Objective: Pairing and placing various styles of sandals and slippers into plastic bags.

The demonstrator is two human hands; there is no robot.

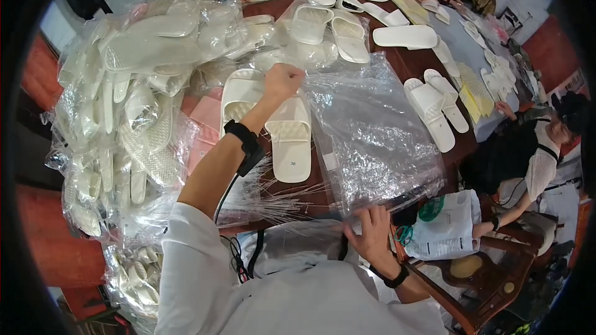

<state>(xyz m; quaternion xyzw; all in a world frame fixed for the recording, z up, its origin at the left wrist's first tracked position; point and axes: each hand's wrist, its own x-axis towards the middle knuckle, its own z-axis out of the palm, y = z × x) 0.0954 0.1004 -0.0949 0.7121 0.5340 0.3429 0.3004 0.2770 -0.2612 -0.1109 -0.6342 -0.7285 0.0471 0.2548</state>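
A clear plastic bag (375, 130) lies spread over the table in front of me. My left hand (284, 82) is closed in a pinch at its far left corner, above a pair of white slippers. The left slipper (238, 96) is partly behind my forearm; the right slipper (292, 142) shows its open toe end toward me. At the bag's near edge my right hand (371, 234) has its fingers and thumb closed on the plastic. Both wrists wear black bands.
Bagged white slippers (149, 43) pile high on the left. Thin white ties (279, 201) fan out near the table edge. Loose slippers (434, 108) lie to the right, beside yellow sheets (475, 96). A white printed bag (444, 226) rests by a wooden chair (490, 279). Other people work around the table.
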